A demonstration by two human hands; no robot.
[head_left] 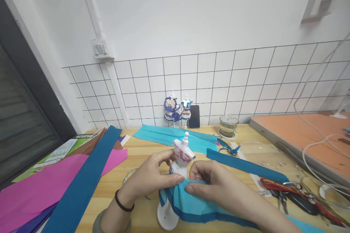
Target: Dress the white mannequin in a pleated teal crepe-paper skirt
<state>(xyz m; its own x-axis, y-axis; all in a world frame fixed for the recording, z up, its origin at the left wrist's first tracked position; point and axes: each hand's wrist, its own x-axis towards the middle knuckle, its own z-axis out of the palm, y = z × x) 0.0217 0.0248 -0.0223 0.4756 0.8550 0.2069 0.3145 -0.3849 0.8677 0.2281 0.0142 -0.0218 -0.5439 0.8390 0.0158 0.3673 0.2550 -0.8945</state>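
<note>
Fingers (pixel 175 179) of left hand (pixel 151 179) and right hand (pixel 212 184) pinch turquoise paper (pixel 191 207) around the mannequin (pixel 182 154).

Mini mannequin (pixel 182 154) waist was hidden behind left hand (pixel 149 180) and right hand (pixel 210 184); blue paper (pixel 191 207) beneath ran off-frame.

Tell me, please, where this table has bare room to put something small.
Bare wood shows between the blue paper strip and the left hand, and in front of the turquoise sheet. Crowded: the mannequin and the paper in the right hand, and the keys beyond.
</note>
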